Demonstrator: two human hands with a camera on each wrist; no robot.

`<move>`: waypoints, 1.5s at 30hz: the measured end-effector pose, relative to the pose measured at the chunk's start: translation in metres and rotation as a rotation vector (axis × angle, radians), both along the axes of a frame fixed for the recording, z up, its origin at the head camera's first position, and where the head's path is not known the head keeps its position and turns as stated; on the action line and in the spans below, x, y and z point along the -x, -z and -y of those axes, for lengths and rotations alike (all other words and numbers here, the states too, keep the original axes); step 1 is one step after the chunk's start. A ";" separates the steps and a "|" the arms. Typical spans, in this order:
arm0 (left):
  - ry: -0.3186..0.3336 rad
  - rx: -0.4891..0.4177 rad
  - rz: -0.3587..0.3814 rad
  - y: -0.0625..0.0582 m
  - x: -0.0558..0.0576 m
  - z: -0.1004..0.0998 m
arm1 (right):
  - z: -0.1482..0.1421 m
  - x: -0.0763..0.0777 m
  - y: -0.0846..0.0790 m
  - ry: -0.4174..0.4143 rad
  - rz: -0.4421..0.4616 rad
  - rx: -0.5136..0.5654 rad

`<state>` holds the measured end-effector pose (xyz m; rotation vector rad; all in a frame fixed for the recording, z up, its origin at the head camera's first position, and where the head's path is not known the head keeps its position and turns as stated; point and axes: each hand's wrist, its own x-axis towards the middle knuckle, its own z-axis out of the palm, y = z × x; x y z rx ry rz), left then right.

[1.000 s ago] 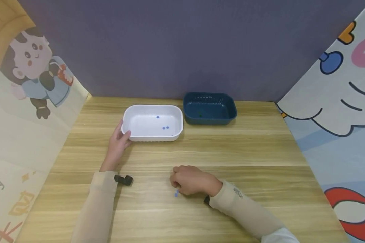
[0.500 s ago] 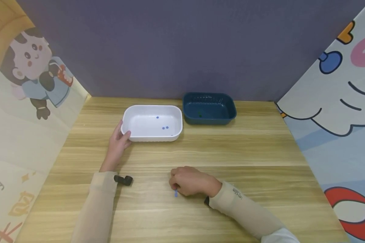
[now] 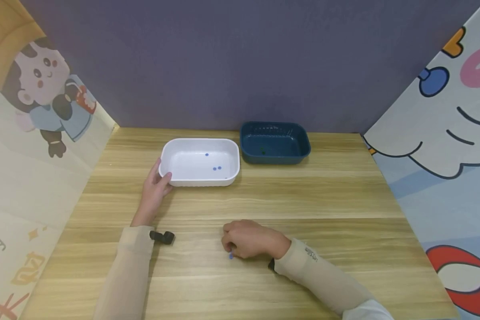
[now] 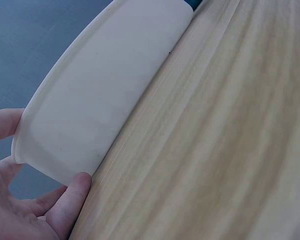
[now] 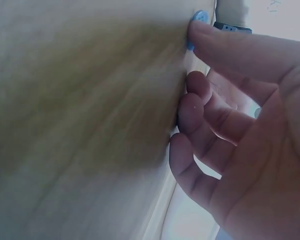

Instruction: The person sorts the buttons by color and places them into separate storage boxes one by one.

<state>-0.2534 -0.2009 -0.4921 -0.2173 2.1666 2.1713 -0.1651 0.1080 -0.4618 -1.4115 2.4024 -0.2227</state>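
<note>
A white plastic basin (image 3: 184, 171) stands at the back left, with several small blue buttons inside. My left hand (image 3: 154, 189) grips its left end; in the left wrist view the thumb (image 4: 70, 202) lies on the outer wall and the fingers reach round the corner. At the middle of the table, my right hand (image 3: 248, 238) is low over the wood, fingers curled. In the right wrist view its thumb tip covers part of a blue button (image 5: 201, 16), and blue shows below the thumb too; the index fingertip is hidden behind the thumb. In the head view, blue (image 3: 230, 256) peeks out at the fingertips.
A dark teal basin (image 3: 276, 160) with small green pieces inside stands right beside the white one. A purple-grey wall (image 3: 240, 66) closes off the back of the wooden table (image 3: 324, 200); printed panels stand at both sides.
The right fingertips have shifted slightly toward the loose blue buttons and now cover more of them. The left hand and the white basin have held still.
</note>
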 end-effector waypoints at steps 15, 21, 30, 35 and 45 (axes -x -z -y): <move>-0.012 0.028 -0.022 0.011 0.003 0.002 | -0.007 0.009 0.002 0.103 0.093 0.057; -0.004 0.028 -0.017 0.009 0.003 0.002 | -0.010 0.014 0.005 0.142 0.080 0.112; 0.003 0.020 -0.013 0.010 0.005 0.003 | -0.009 0.020 0.002 0.190 0.077 0.190; 0.017 0.012 -0.006 0.001 0.001 0.002 | -0.009 0.022 0.001 0.213 0.064 0.238; 0.026 0.022 0.004 -0.020 -0.009 -0.004 | -0.006 0.026 -0.003 0.272 0.124 0.354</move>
